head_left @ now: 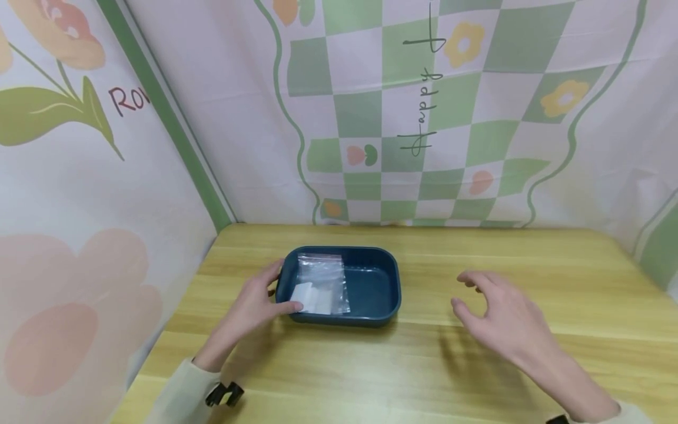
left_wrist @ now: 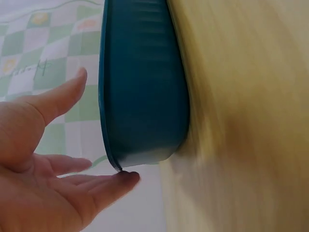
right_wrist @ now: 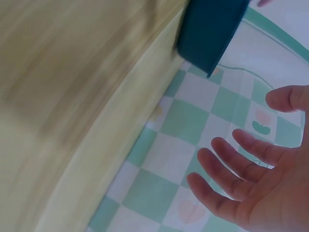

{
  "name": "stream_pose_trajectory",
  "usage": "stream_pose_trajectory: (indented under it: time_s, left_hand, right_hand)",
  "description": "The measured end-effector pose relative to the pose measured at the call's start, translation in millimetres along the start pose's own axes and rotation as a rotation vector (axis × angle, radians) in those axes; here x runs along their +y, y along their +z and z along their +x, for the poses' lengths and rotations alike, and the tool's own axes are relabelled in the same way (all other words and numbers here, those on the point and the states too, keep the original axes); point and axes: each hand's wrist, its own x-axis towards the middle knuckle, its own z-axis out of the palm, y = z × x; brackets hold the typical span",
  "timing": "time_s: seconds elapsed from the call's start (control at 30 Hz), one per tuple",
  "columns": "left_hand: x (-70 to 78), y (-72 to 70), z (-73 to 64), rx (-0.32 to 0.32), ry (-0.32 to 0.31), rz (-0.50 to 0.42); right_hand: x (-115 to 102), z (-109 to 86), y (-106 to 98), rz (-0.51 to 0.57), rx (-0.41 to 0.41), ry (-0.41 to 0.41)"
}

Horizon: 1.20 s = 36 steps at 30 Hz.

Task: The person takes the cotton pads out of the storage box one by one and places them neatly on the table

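Observation:
A dark blue rectangular tray [head_left: 374, 291] sits on the wooden table. In its left half lies a clear zip-top plastic bag [head_left: 324, 272] with white pieces [head_left: 318, 300] at its lower part; what these are is too unclear to tell. My left hand [head_left: 256, 301] is at the tray's left end. In the left wrist view its fingertips [left_wrist: 126, 180] touch the tray's end by the rim, while the thumb stands apart from the wall. To the right of the tray, my right hand [head_left: 505, 315] hovers over the table with loosely bent fingers and holds nothing.
The wooden table [head_left: 339, 371] reaches back to a hanging cloth [head_left: 402, 112] with green and white checks. A second printed cloth [head_left: 159, 176] hangs along the left side. Black bands [head_left: 225, 394] show at the sleeve cuffs.

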Motion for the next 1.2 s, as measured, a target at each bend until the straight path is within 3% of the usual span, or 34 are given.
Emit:
stream_pose_trajectory:
  time_s: [0.17,0.3,0.77,0.97,1.2]
  left_hand:
    - [-2.2,0.5,-3.5,-0.049,-0.093,-0.052]
    - [-7.1,1.9,-5.0,-0.057,-0.122,-0.083]
    - [-19.0,6.4,-8.4,-0.069,-0.088,-0.205]
    - [-17.2,10.2,-8.1,-0.061,-0.091,-0.223]
    - [-12.2,19.6,-5.5,-0.052,-0.102,-0.316]
  right_hand:
    - [-3.4,-0.3,-1.0,0.109,-0.015,0.003]
    - [-5.1,-0.1,-0.7,0.155,-0.014,-0.011]
    - [-19.3,1.9,-2.6,0.23,-0.016,-0.032]
    - [-26.4,6.5,-4.5,0.25,-0.025,-0.047]
    - [-35.4,15.0,-6.8,0.269,-0.068,-0.056]
